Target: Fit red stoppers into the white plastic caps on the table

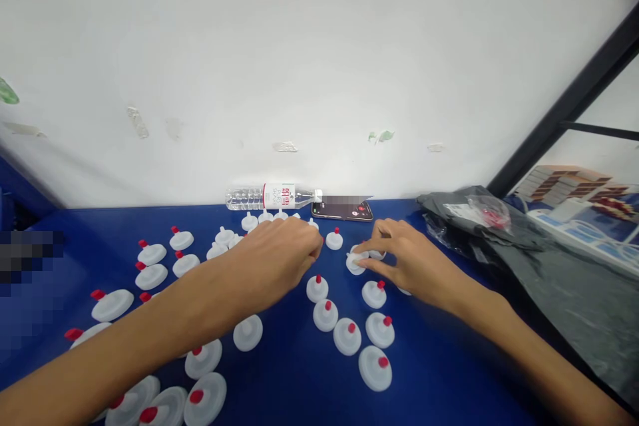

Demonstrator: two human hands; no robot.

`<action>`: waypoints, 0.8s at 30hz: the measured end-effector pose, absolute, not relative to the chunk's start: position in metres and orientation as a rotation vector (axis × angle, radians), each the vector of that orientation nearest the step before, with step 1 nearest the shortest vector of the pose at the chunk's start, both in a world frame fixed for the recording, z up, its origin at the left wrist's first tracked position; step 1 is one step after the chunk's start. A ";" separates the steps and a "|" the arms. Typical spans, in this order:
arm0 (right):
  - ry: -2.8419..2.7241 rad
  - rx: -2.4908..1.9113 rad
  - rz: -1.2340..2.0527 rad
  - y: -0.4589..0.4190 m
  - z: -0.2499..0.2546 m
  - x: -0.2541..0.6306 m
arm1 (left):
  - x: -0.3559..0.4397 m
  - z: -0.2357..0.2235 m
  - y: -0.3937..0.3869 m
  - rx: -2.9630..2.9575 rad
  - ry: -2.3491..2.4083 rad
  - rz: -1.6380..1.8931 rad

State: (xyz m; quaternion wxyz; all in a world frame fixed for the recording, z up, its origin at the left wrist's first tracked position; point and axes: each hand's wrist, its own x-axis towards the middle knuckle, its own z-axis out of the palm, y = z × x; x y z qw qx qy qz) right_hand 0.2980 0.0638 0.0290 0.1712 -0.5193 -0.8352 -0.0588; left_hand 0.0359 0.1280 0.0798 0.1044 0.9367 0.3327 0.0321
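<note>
My right hand (407, 256) pinches a white round plastic lid (355, 265) between thumb and fingers, low over the blue table. Another white lid shows partly behind those fingers. My left hand (282, 249) is closed above the middle of the table, its back toward me; what its fingers hold, if anything, is hidden. White lids with red tips, such as this lid (375, 369), stand in loose rows below and between the hands. Behind my left hand are several white lids without red tips, one of them a spouted lid (249, 221). A lid without a red tip (248, 333) lies below my left wrist.
A clear water bottle (249, 198) lies on its side against the white wall (319, 66). Beside its cap lies a phone (342, 208). Dark grey plastic bags (544, 279) cover the right side. More red-tipped lids (112, 306) are spread at the left, partly under my left forearm.
</note>
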 end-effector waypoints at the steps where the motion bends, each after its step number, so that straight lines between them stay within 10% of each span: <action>1: -2.374 -1.475 -0.146 0.064 0.029 0.298 | 0.037 0.082 0.128 2.729 0.989 0.129; 24: -2.133 -0.958 -0.368 0.042 0.048 0.269 | 0.047 0.109 0.124 1.964 0.871 0.421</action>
